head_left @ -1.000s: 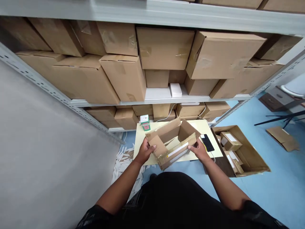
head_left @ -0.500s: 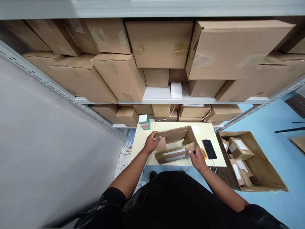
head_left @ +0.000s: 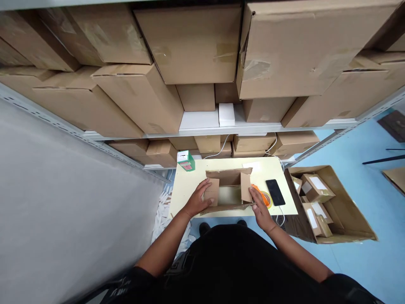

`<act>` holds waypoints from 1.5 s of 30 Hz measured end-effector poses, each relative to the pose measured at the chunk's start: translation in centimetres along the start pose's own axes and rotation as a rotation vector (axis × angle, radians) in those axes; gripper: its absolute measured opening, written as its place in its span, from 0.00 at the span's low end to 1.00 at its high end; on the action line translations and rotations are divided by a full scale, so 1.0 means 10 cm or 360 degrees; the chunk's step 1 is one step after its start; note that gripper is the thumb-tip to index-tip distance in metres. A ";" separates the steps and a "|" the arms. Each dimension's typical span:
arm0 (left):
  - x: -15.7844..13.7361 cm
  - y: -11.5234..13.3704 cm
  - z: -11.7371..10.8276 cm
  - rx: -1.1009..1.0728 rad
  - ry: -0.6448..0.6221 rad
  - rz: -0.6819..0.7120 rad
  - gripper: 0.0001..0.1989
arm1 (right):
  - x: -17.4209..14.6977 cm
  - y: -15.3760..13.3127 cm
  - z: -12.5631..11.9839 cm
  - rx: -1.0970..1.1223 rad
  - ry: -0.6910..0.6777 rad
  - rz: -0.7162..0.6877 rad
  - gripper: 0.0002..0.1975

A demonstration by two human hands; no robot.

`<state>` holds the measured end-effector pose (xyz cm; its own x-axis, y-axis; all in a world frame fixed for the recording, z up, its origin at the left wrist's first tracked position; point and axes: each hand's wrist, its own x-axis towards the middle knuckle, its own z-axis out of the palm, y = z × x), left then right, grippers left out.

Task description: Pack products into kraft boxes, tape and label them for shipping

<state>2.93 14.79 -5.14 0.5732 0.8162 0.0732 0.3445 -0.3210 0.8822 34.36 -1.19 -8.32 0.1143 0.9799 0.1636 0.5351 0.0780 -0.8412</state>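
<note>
An open cardboard box (head_left: 230,179) sits on the cream table, its end flaps folded inward and the tabletop visible through its middle. My left hand (head_left: 198,200) grips the box's left end, fingers over the flap and thumb near the front edge. At the opposite end, my right hand (head_left: 262,212) holds the right side, with fingertips on that flap. Just beyond my right fingers lie an orange tape dispenser (head_left: 260,195) and a roll of tape (head_left: 267,199). A dark phone (head_left: 275,192) rests farther right, with a white cable beside it.
A green and white small box (head_left: 186,161) stands at the table's (head_left: 177,198) back left. Shelves ahead hold many cardboard boxes (head_left: 190,46). On the right, a large open carton (head_left: 351,219) contains several labelled parcels (head_left: 318,188). White paper scraps (head_left: 161,215) litter the floor at left.
The box has gone from tilted in my hands to level on the table, its end flaps now folded in. Both hands have shifted to its ends, and the orange dispenser has come into view.
</note>
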 end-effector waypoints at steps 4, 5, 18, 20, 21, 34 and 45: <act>0.03 -0.08 -0.04 0.0001 0.0218 -0.0047 0.33 | -0.02 -0.02 -0.05 -0.0093 -0.0185 -0.0054 0.38; 0.08 -0.09 -0.05 -0.0042 0.0308 -0.0078 0.36 | -0.01 -0.03 -0.03 -0.0133 -0.0194 -0.0034 0.38; 0.01 -0.18 0.00 -0.0093 0.0020 -0.0164 0.24 | -0.08 0.03 0.51 0.0076 0.0250 0.0654 0.29; -0.04 -0.22 0.10 0.0082 0.0091 -0.0109 0.14 | -0.09 0.02 0.58 0.0078 0.0264 0.0610 0.29; -0.06 -0.24 0.15 0.0146 0.0139 -0.0091 0.10 | -0.08 0.02 0.60 0.0083 0.0264 0.0607 0.30; -0.17 -0.27 0.43 0.1144 0.0054 0.0344 0.16 | -0.02 0.22 0.48 -0.0491 0.0011 0.0196 0.27; -0.13 -0.19 0.53 0.1285 -0.0106 0.0303 0.20 | 0.11 0.67 0.12 -0.1390 -0.0350 0.1042 0.20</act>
<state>5.46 11.78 -9.33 0.7096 0.6910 0.1374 0.6500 -0.7174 0.2507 37.08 0.63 -14.37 0.4856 0.8025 -0.3468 0.8408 -0.5373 -0.0659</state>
